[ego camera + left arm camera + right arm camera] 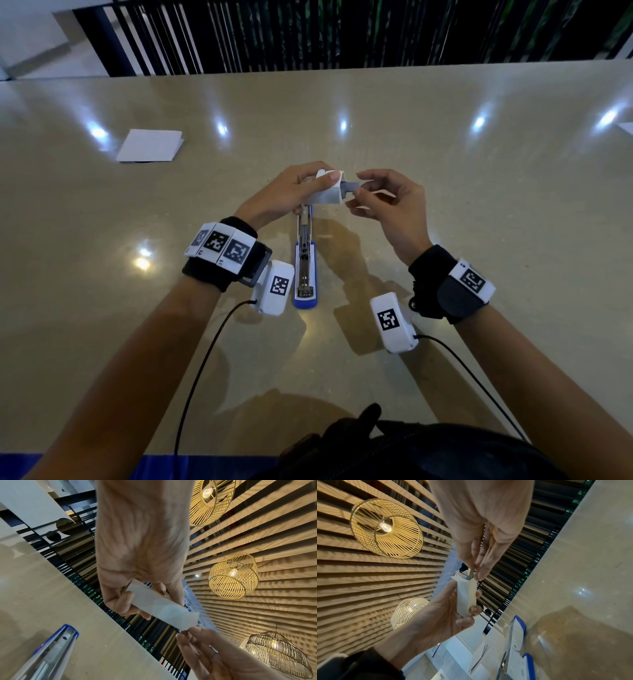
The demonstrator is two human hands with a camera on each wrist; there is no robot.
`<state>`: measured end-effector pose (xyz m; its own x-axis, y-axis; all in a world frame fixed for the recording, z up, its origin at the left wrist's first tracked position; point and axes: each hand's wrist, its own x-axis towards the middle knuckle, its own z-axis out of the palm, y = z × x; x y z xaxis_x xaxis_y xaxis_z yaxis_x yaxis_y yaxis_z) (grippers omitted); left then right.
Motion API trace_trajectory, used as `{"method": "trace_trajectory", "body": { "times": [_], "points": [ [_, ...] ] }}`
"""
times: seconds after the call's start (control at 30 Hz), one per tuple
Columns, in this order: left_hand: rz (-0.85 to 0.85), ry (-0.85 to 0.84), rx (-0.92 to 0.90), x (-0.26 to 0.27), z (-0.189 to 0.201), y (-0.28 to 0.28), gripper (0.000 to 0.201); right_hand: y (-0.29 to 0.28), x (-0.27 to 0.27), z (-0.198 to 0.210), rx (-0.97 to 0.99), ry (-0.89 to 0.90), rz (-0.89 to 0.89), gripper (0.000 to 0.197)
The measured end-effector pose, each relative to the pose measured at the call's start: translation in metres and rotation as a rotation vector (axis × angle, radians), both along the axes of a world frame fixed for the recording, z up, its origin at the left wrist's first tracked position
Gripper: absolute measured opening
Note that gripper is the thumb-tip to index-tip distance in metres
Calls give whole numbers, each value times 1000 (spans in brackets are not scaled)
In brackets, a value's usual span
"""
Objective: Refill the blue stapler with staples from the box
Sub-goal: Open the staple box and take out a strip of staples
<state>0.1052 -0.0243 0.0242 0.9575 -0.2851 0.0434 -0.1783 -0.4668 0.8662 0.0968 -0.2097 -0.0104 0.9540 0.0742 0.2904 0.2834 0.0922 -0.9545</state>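
The blue stapler (305, 270) lies flipped open on the table, its metal staple channel facing up, below and between my hands. My left hand (294, 192) grips a small white staple box (327, 195) above the stapler's far end. The box's right end is open, and a grey strip of staples (351, 186) sticks out of it. My right hand (370, 195) pinches that strip between thumb and fingers. The left wrist view shows the box (163, 605) in my fingers and the stapler (51, 653) at lower left. From the right wrist, the strip (471, 575) leaves the box (465, 597).
A white folded sheet of paper (149, 145) lies at the far left of the beige table (479, 205). A dark slatted railing runs behind the table's far edge. Cables hang from both wrist cameras toward me.
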Motion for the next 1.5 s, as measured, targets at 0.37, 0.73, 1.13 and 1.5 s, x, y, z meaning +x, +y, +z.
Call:
{"method": "trace_trajectory", "body": {
  "times": [0.37, 0.73, 1.13, 1.5],
  "points": [
    [-54, 177, -227, -15, -15, -1, 59, -1, 5, 14, -180, -62, 139, 17],
    [33, 156, -205, -17, -22, -7, 44, 6, 2, 19, -164, -202, 90, 16],
    [-5, 187, -305, -24, -20, -12, 20, 12, -6, 25, -218, -310, 90, 10],
    [-22, 220, -341, -29, -17, -13, 13, 13, -6, 30, -412, -533, -60, 10]
  ]
}}
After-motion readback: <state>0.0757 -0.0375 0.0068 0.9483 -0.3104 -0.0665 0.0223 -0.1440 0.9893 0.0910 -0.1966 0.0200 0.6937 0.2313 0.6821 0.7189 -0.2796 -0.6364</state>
